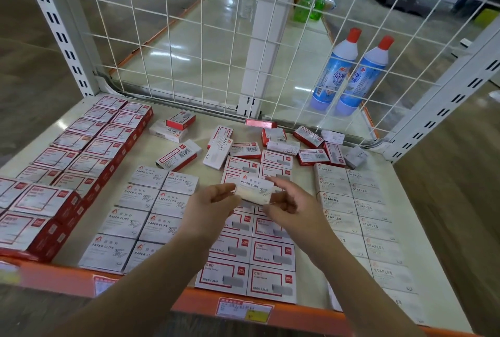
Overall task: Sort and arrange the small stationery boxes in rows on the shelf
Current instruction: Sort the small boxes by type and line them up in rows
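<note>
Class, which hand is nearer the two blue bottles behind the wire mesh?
Right. The right hand lies below-left of the blue bottles; the left hand is farther left.

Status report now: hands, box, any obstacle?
Left hand and right hand both grip one paper clips box. Held above sorted rows. Loose boxes unsorted behind. Nothing blocking.

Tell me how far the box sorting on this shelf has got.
Mostly done: red boxes, paper clip rows, red-framed rows and staples rows lie in neat blocks. In hand: the left hand and right hand hold one paper clip box. Left: the loose boxes scattered near the wire back.
</note>
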The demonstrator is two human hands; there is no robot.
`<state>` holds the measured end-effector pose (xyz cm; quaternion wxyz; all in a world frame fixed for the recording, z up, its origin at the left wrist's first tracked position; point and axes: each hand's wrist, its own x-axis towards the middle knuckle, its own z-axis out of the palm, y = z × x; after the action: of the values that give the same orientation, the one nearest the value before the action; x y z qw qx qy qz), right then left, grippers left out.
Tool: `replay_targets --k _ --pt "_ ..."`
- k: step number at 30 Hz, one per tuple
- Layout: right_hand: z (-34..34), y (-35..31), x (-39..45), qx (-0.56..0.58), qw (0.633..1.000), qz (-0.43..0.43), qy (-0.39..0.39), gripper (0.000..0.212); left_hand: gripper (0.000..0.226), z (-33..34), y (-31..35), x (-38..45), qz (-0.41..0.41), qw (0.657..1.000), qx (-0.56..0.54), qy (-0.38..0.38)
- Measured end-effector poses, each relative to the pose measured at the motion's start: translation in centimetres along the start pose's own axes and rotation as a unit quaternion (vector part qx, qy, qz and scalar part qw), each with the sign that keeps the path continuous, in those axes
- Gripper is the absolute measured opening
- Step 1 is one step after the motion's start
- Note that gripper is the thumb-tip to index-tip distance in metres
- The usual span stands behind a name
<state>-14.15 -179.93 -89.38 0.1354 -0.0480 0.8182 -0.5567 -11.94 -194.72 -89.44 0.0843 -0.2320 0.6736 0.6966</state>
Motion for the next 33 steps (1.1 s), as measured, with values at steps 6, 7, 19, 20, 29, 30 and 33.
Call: replay_targets --k 6,7,19,20,29,30,33 --pt "0.4 0.4 0.1 -0.029 0.999 -0.033 0.021 0.049 0.029 -0.5 -0.1 0.2 0.019 0.999 0.034 -0.017" --pt "0.4 0.4 0.2 -0.033 0.998 -0.039 0.023 0.048 0.028 -0.5 -0.1 0.2 0.021 0.999 0.037 -0.021" --pt "0.4 0.1 0.5 -0.054 0.997 -0.054 0.034 0.045 0.022 -0.8 -0.2 0.7 0.032 0.997 0.071 -0.026" --pt "0.4 0.1 0.5 -0.055 0.997 -0.051 0.034 0.045 0.023 -0.9 -0.2 0.8 0.031 0.996 0.073 -0.026" --pt "0.7 -0.3 1.0 -0.034 0.998 -0.037 0.040 0.040 0.029 -1.6 0.9 1.3 0.049 0.991 0.122 -0.028" --pt "0.8 -0.4 1.2 -0.033 0.998 -0.033 0.044 0.039 0.030 -1.8 1.0 1.5 0.063 0.988 0.137 -0.025" --pt "1.4 -0.9 1.9 -0.040 0.998 -0.028 0.051 0.040 0.026 -2.6 1.4 2.0 0.092 0.981 0.168 -0.005"
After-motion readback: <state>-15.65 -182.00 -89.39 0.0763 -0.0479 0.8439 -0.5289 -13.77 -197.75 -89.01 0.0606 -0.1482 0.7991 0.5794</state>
